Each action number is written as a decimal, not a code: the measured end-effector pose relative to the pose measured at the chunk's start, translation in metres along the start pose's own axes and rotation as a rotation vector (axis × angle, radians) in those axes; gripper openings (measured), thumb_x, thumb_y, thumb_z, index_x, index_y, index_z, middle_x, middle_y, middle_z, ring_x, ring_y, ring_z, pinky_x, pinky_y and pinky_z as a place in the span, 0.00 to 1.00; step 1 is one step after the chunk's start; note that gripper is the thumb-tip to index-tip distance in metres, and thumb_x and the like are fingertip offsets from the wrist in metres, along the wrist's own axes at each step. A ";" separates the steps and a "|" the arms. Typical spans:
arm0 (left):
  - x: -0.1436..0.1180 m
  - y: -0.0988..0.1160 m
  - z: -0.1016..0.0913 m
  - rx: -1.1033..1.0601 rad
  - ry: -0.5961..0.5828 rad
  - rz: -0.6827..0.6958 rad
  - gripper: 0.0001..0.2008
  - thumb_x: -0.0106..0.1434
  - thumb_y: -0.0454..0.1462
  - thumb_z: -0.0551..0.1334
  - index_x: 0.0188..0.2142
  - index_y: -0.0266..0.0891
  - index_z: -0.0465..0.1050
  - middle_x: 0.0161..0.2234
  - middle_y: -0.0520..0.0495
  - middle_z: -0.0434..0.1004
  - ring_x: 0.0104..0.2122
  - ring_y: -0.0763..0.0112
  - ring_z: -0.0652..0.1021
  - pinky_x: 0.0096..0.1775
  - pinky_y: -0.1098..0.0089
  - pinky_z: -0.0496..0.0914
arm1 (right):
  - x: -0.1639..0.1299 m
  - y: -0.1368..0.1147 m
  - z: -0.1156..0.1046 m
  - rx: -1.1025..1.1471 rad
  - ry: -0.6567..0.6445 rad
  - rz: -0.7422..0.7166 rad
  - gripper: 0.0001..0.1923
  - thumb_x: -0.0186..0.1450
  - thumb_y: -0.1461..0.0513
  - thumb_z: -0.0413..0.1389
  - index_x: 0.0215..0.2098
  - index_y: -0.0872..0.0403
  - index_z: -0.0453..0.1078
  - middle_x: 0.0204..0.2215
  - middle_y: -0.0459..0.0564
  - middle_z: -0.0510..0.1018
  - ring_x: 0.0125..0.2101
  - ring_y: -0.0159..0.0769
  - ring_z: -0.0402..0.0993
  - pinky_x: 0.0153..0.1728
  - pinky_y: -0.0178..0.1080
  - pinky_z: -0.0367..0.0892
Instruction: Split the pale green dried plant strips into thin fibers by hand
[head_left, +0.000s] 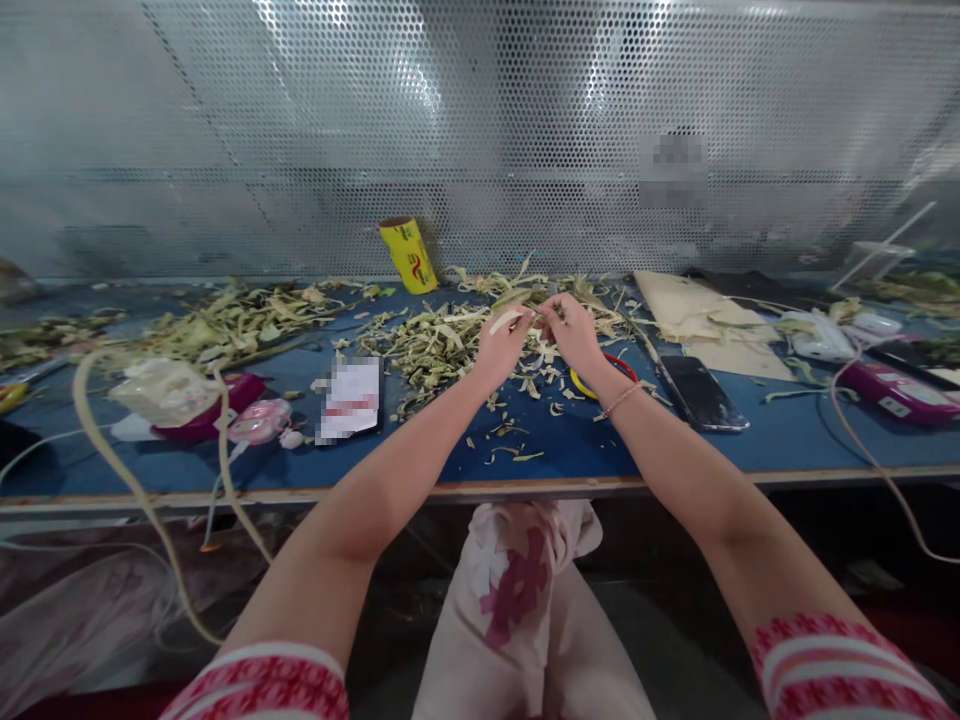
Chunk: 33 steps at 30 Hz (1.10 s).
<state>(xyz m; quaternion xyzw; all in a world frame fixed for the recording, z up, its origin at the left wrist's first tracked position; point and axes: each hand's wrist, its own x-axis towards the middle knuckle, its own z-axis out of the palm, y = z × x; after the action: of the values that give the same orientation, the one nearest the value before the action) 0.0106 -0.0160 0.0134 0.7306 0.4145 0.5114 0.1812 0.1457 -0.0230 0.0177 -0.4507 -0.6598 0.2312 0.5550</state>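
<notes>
Both my hands meet over a heap of dried, pale green plant pieces point(427, 350) on the blue tabletop. My left hand point(504, 345) is closed in a pinch, with a pale dried plant strip point(505, 321) lying across its fingers. Close beside it, my right hand point(568, 328) is closed too, fingertips pressed together near the left ones; whatever they pinch is too small to make out. Longer dried stalks point(525, 285) lie just behind the hands. Under my right wrist rests a ring-shaped thing, yellow point(579, 384) and red point(624, 367), partly hidden.
A yellow tube point(409, 255) leans against the perforated metal wall point(480, 130). Left are more leaves point(240, 325), a white-and-red packet point(351, 400) and a pink device point(259, 420). To the right lie a phone point(703, 393), cardboard point(679, 305) and a purple device point(900, 393) with cables.
</notes>
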 end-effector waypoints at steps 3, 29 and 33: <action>-0.001 -0.001 0.001 -0.012 0.010 0.008 0.10 0.65 0.37 0.55 0.31 0.39 0.73 0.33 0.47 0.79 0.36 0.68 0.75 0.40 0.69 0.67 | -0.001 0.000 0.000 -0.018 -0.015 -0.017 0.06 0.65 0.61 0.50 0.30 0.50 0.58 0.17 0.41 0.68 0.18 0.32 0.65 0.24 0.37 0.63; -0.001 0.003 -0.001 -0.048 0.029 -0.149 0.13 0.68 0.41 0.52 0.32 0.39 0.71 0.33 0.47 0.78 0.35 0.69 0.75 0.41 0.70 0.66 | 0.004 0.008 -0.004 -0.160 -0.043 -0.170 0.05 0.64 0.60 0.49 0.30 0.50 0.58 0.27 0.46 0.71 0.30 0.36 0.69 0.39 0.40 0.64; -0.002 0.006 -0.002 -0.094 0.022 -0.211 0.14 0.68 0.42 0.52 0.32 0.38 0.71 0.29 0.48 0.77 0.29 0.71 0.73 0.36 0.70 0.65 | 0.004 0.008 -0.002 -0.157 -0.031 -0.169 0.05 0.64 0.60 0.49 0.30 0.50 0.57 0.26 0.45 0.69 0.31 0.35 0.68 0.39 0.39 0.64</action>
<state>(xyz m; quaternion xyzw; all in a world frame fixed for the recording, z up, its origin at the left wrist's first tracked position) 0.0109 -0.0217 0.0172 0.6679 0.4667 0.5162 0.2639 0.1506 -0.0161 0.0146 -0.4322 -0.7199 0.1380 0.5253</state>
